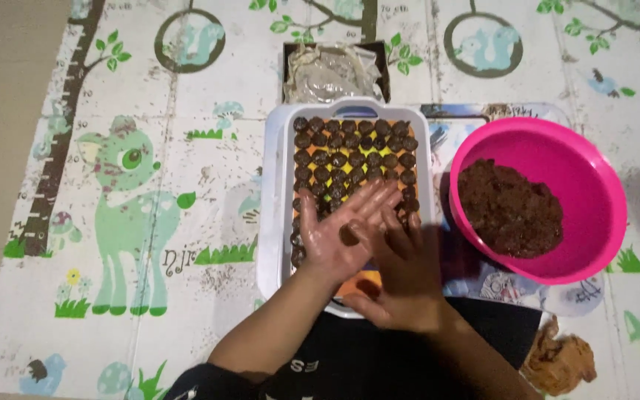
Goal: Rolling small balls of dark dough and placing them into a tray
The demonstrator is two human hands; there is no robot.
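Note:
My left hand [332, 235] lies palm up over the near half of a white tray [274, 192], fingers spread, with a small dark brown ball [349, 235] resting on the palm. My right hand [403, 275] is laid across it, fingers pressing on the ball between both palms. Several rows of similar dark balls [354, 152] fill the tray's far part on an orange liner. A pink bowl [590, 185] to the right holds a mass of dark brown mixture [509, 209].
Everything sits on a play mat printed with animals and trees [135, 200]. A dark box with crumpled plastic [332, 72] stands behind the tray. A brown crumpled cloth or bag [559, 361] lies at the near right.

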